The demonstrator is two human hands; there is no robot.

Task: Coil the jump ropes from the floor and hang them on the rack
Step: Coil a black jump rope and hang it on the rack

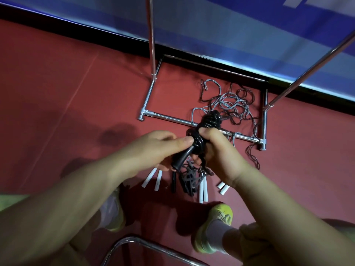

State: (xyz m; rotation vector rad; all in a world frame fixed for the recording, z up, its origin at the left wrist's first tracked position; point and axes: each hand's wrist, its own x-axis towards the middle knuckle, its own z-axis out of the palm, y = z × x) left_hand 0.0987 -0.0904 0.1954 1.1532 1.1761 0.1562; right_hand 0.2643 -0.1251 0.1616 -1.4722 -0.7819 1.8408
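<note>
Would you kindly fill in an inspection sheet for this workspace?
Surface: red floor, dark patches.
Job's things: black jump rope, coiled, held in both hands; tangled grey and dark ropes and white handles on floor; rack base frame on floor.
Clutter: nothing seen.
Hands: left hand pinches the coil; right hand grips it.
Cables: nothing seen.
Surroundings: blue wall panel; yellow-green shoes.

Both your forearms reach fwd & converge at centre. Your left hand [153, 148]: fingers curled, thumb extended along top, pinching at the tip. Your right hand [219, 150]: fingers wrapped tight in a fist-type grip, knuckles up, wrist bent inward. Hands just beside each other, approx. level.
</note>
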